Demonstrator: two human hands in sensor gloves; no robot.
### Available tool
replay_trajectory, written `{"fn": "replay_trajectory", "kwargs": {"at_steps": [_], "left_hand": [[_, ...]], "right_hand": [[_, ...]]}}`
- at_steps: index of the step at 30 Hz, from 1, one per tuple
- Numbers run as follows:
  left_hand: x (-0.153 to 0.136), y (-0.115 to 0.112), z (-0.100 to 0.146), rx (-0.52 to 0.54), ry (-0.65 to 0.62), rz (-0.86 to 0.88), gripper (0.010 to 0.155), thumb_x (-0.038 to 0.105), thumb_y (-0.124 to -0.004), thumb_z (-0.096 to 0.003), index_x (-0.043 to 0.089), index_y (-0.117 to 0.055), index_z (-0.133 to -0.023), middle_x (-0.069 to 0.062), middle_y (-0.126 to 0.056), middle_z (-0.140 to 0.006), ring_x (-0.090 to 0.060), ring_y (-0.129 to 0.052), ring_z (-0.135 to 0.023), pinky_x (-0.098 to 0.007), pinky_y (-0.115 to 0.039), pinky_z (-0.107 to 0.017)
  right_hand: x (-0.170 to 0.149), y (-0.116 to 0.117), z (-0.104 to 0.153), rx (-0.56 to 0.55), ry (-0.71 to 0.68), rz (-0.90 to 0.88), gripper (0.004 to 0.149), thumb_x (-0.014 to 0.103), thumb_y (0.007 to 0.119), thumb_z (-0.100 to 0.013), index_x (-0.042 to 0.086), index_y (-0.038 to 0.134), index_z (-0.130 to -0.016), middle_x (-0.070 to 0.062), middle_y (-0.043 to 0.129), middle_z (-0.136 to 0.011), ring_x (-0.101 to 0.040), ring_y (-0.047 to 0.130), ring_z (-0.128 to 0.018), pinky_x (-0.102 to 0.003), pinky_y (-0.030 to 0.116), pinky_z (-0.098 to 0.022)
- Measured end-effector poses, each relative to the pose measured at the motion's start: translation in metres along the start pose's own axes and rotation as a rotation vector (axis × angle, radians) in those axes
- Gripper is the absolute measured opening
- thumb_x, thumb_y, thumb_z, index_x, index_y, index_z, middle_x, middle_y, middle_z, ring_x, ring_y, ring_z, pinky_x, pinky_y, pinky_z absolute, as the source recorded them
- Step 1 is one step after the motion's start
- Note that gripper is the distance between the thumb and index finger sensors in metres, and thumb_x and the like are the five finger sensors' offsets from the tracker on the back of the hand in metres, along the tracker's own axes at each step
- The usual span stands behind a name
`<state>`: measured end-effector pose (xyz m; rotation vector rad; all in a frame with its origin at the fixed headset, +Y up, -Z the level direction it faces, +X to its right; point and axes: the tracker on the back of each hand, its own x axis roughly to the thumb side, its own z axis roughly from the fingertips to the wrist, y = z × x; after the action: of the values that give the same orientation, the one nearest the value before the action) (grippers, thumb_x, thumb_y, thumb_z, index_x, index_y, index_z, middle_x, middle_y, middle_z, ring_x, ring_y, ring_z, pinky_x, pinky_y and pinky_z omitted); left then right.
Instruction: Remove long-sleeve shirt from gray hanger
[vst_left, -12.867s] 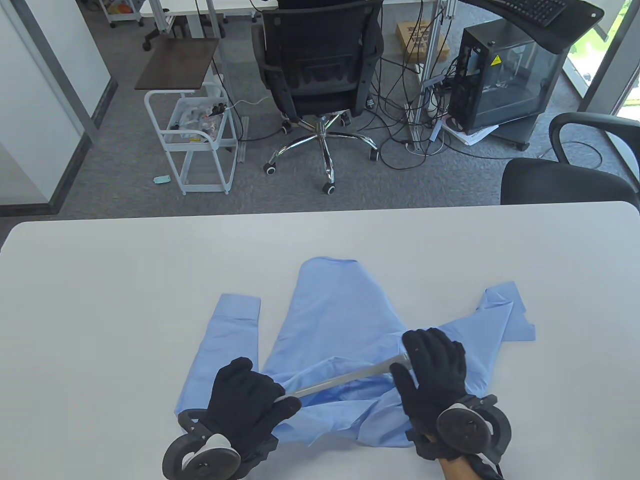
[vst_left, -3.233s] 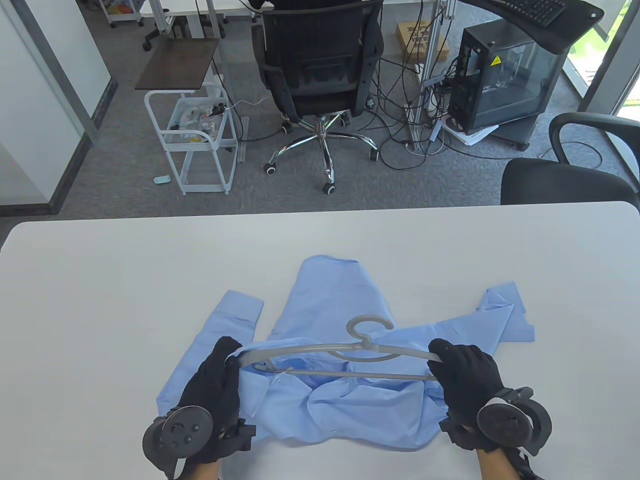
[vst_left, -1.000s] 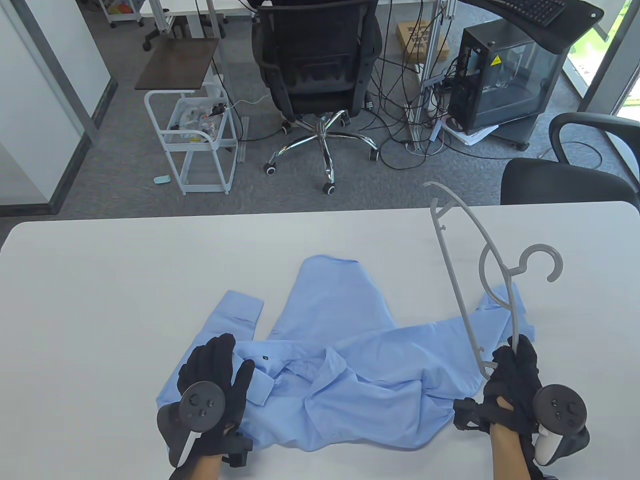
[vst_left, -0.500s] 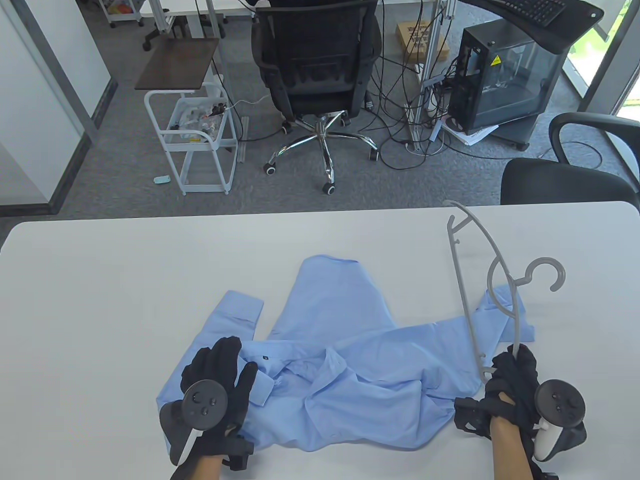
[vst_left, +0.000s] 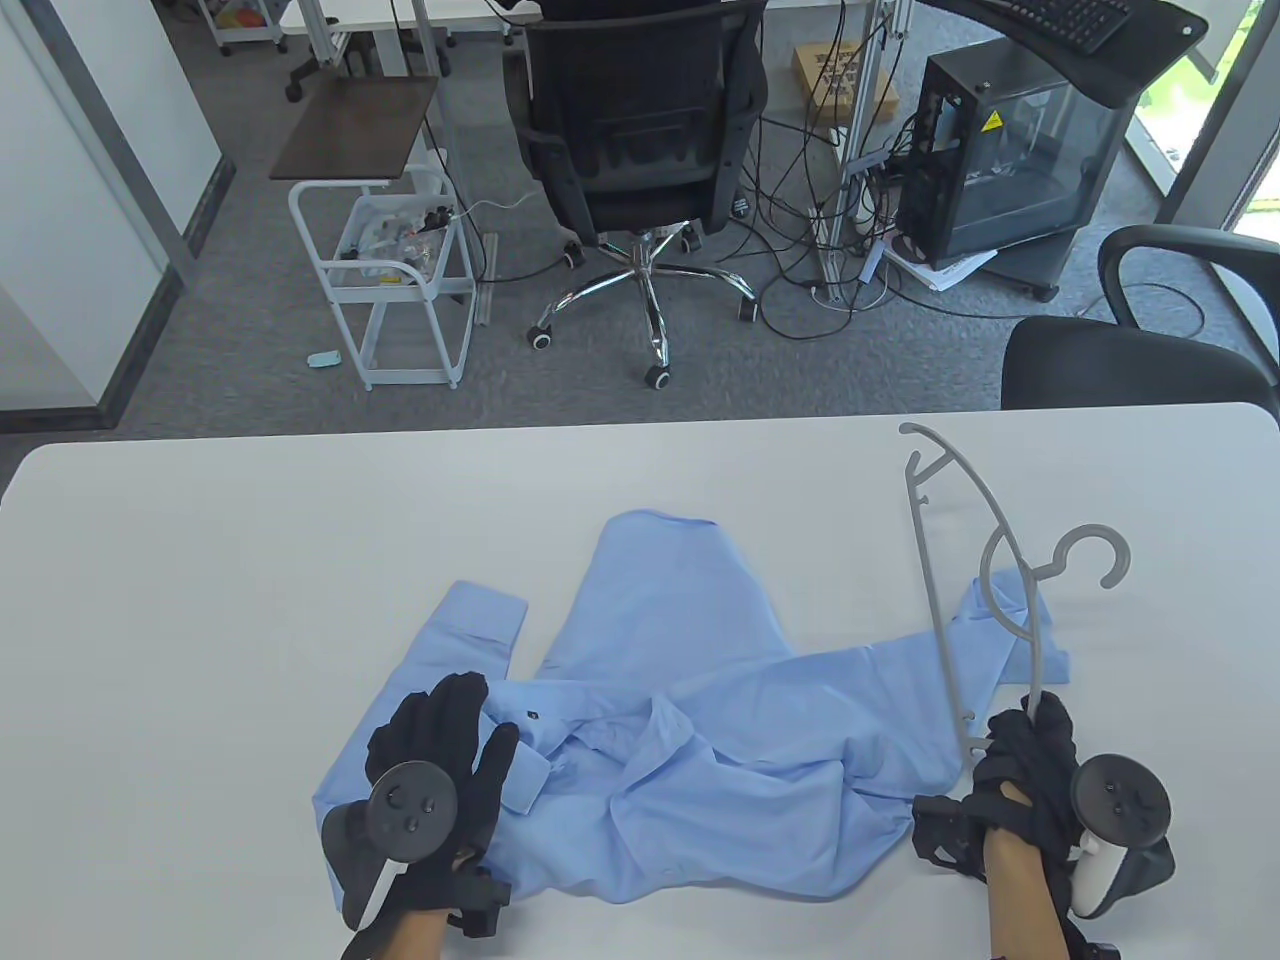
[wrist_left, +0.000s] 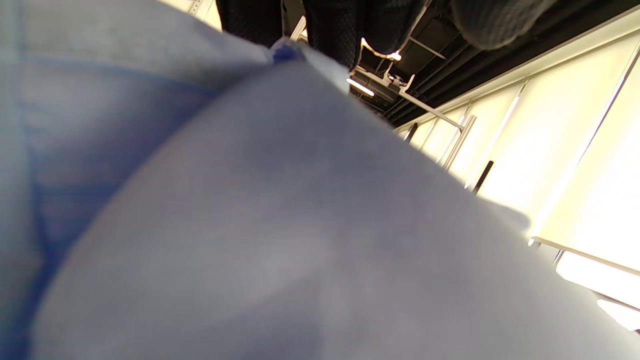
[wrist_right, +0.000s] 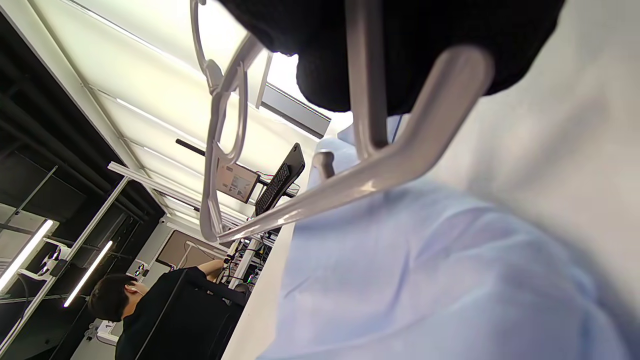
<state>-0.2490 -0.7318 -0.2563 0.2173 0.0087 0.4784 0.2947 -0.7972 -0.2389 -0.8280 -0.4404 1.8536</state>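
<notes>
Lowered slightly since half a second ago: thin gray plastic hanger (vst_left: 1000, 590), free of shirt (vst_left: 700, 700), gripped at one end by right hand (vst_left: 1030, 780), long axis away, hook right. Left hand (vst_left: 440, 760) flat, fingers spread, on crumpled blue cloth over white desk (vst_left: 200, 560). Right wrist view alone shows fingers (wrist_right: 400, 45) wrapping bar.

The shirt (vst_left: 690, 720) was spread on the worktop (vst_left: 200, 600) near its front edge. The hanger (vst_left: 985, 590) was held off the shirt at its right end, above the right sleeve.
</notes>
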Motion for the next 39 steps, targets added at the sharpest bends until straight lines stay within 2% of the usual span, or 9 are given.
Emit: {"fn": "replay_trajectory", "kwargs": {"at_steps": [11, 28, 34, 39], "left_hand": [[0.0013, -0.0008, 0.0, -0.01, -0.014, 0.002, 0.069, 0.065, -0.063, -0.0527, 0.034, -0.053, -0.113, 0.003, -0.062, -0.119, -0.043, -0.057, -0.114, -0.066, -0.038, -0.081], [0.0012, -0.0011, 0.0001, -0.023, -0.015, 0.002, 0.069, 0.066, -0.062, -0.0527, 0.034, -0.053, -0.113, 0.002, -0.062, -0.119, -0.043, -0.057, -0.114, -0.066, -0.038, -0.081], [0.0012, -0.0011, 0.0004, -0.028, -0.01, -0.006, 0.069, 0.066, -0.062, -0.0528, 0.034, -0.052, -0.113, 0.001, -0.062, -0.119, -0.044, -0.057, -0.114, -0.067, -0.038, -0.081], [0.0009, -0.0011, 0.0002, -0.033, -0.004, -0.004, 0.069, 0.066, -0.062, -0.0528, 0.034, -0.052, -0.114, 0.0, -0.062, -0.119, -0.044, -0.057, -0.114, -0.066, -0.038, -0.081]], "right_hand": [[0.001, 0.0054, -0.0013, 0.019, -0.016, 0.1, 0.057, 0.017, 0.074, -0.058, -0.003, 0.056, -0.108, -0.022, 0.08, -0.085, -0.043, 0.086, -0.068, -0.059, 0.073, -0.051], [0.0011, 0.0061, -0.0009, 0.043, 0.025, 0.087, 0.058, 0.017, 0.072, -0.058, -0.004, 0.054, -0.109, -0.022, 0.078, -0.087, -0.044, 0.085, -0.07, -0.059, 0.072, -0.052], [0.0006, 0.0051, -0.0006, 0.034, 0.041, 0.083, 0.059, 0.017, 0.07, -0.06, 0.003, 0.048, -0.112, -0.026, 0.072, -0.092, -0.046, 0.081, -0.072, -0.061, 0.069, -0.054], [0.0005, 0.0048, -0.0008, 0.034, 0.044, 0.087, 0.062, 0.021, 0.072, -0.06, 0.004, 0.046, -0.114, -0.035, 0.06, -0.1, -0.051, 0.075, -0.076, -0.065, 0.064, -0.056]]}}
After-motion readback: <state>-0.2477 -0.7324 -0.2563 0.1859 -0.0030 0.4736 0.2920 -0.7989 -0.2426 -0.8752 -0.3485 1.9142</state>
